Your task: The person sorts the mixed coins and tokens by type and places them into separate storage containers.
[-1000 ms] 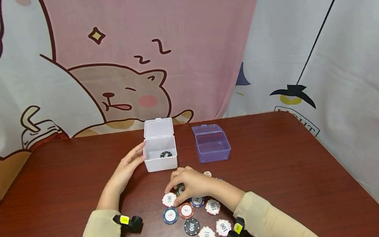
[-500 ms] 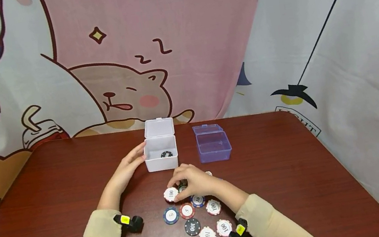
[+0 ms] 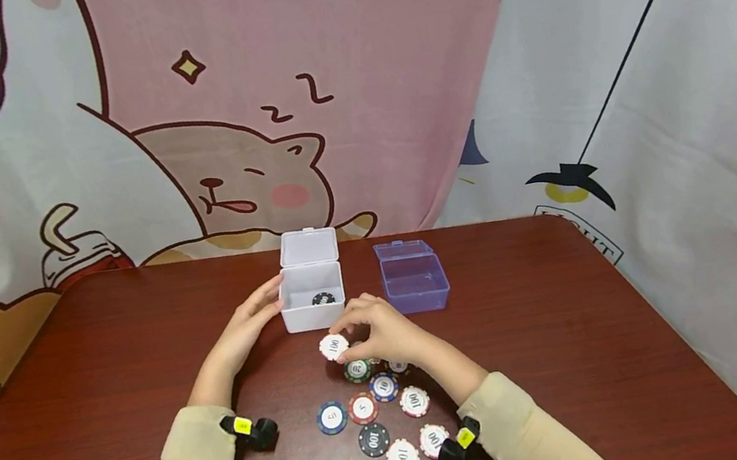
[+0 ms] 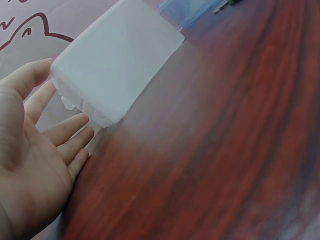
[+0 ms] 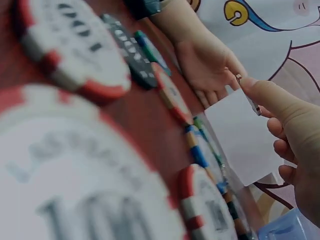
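The right hand (image 3: 387,334) pinches a white chip (image 3: 333,346) marked 100 between thumb and fingers, holding it above the surface (image 3: 565,335), just on the near-edge side of the white box (image 3: 315,318). The left hand (image 3: 240,339) has its fingers extended, their tips touching the left side of that box, which stands toward the surface's far edge with its lid up and a black chip (image 3: 323,299) inside. A blue box (image 3: 418,302) stands beside it toward the right edge, and loose chips (image 3: 363,409) lie spread toward the near edge.
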`<state>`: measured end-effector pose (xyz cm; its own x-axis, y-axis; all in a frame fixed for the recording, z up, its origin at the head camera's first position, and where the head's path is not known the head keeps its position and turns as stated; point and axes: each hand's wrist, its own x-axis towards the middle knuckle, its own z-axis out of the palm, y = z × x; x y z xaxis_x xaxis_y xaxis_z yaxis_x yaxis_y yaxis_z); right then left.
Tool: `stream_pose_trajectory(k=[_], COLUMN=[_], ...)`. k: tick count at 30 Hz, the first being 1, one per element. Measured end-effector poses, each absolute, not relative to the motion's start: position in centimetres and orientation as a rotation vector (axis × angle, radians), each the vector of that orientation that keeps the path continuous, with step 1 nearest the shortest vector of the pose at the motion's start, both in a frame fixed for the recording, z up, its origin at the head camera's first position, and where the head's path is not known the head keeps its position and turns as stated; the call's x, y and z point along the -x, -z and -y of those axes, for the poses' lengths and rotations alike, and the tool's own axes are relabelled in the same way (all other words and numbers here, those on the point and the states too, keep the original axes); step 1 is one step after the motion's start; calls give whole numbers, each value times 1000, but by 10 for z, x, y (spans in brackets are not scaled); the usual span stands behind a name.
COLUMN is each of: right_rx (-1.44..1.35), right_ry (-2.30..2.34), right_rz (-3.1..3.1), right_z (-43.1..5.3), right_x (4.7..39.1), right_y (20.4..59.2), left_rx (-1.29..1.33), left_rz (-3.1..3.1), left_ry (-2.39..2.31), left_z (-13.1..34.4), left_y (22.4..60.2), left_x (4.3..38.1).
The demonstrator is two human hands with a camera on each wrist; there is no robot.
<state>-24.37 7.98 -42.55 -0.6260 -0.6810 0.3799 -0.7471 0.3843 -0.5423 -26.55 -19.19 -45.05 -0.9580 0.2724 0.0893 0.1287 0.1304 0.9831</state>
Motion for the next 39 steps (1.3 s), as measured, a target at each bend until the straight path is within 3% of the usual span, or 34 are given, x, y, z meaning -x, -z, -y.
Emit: stream_pose_trajectory(k=[18,39], right_rx=[-1125,-772], right_ry=[-1126,-1079], right_rz=[2424,2532], right_z=[-70,-61], right_x=[263,298], right_y=[397,405], left_rx=[-430,-389], left_rz=[-2266,-2289], left_ry=[-1967,-1947], left_z=[192,192], left_y=[451,450], left_x=[265,265])
